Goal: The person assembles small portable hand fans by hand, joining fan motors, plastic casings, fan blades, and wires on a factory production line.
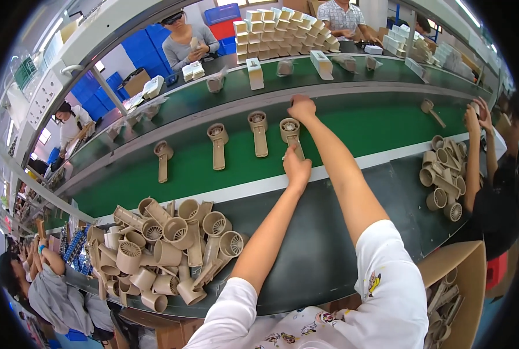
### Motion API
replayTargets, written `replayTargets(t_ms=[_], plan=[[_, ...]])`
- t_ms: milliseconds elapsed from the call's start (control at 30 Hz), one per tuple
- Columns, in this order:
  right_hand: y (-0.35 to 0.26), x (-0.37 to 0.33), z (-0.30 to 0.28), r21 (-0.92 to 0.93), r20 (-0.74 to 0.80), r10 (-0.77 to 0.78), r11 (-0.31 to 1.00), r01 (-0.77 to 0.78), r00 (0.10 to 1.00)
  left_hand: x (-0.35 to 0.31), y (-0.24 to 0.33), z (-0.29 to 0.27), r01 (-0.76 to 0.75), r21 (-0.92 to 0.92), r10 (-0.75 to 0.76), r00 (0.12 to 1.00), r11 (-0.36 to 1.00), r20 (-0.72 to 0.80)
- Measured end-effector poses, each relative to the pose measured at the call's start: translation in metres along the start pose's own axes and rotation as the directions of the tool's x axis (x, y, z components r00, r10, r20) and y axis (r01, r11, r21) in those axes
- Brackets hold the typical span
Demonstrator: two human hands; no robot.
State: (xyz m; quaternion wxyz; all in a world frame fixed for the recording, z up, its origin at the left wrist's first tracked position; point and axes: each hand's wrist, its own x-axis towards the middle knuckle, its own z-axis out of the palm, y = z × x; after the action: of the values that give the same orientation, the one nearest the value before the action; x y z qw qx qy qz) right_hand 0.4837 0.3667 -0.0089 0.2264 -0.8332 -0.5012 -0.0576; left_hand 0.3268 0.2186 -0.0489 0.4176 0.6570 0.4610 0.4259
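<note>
On the green belt (364, 125), the beige fan piece (290, 131) lies handle-end nearest — presumably why the left hand (297, 170) closes its fingers there — while the right hand (302, 109) bends beside the round far end, its finger grip impossible to tell.

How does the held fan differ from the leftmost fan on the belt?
Contact: the held fan has the left hand on its handle; the leftmost fan lies untouched on the belt.
Visibility: the held fan's handle end is hidden by the hand; the leftmost fan's handle shows to its end.
Shared: both are beige, with a round head pointing away from the person.
</note>
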Motion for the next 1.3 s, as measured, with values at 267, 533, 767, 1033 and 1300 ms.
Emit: replayTargets(t_ms=[267, 533, 767, 1033, 1300], plan=[[0.018, -0.084, -0.108, 0.119, -0.194, -0.417, 0.888, 0.443, 0.888, 0.073, 0.032, -0.01, -0.014, 0.316, 0.07, 0.983, 0.949, -0.168], [0.05, -0.285, -0.152, 0.465, 0.105, -0.408, 0.826, 0.317, 0.907, -0.14, 0.129, -0.113, -0.495, 0.223, 0.483, 0.869, 0.84, 0.109], [0.011, -0.352, -0.177, 0.568, 0.273, -0.626, 0.718, 0.403, 0.731, -0.215, 0.074, -0.273, -0.407, 0.773, 0.511, 0.85, 0.486, 0.127], [-0.003, -0.368, -0.158, 0.53, 0.245, -0.567, 0.758, 0.381, 0.787, -0.222, 0.044, -0.326, -0.418, 0.734, 0.474, 0.868, 0.536, 0.149], [-0.021, -0.383, -0.179, 0.336, 0.405, -0.392, 0.904, 0.264, 0.826, -0.279, 0.085, -0.385, -0.272, 0.075, 0.264, 0.77, 0.959, -0.581]])
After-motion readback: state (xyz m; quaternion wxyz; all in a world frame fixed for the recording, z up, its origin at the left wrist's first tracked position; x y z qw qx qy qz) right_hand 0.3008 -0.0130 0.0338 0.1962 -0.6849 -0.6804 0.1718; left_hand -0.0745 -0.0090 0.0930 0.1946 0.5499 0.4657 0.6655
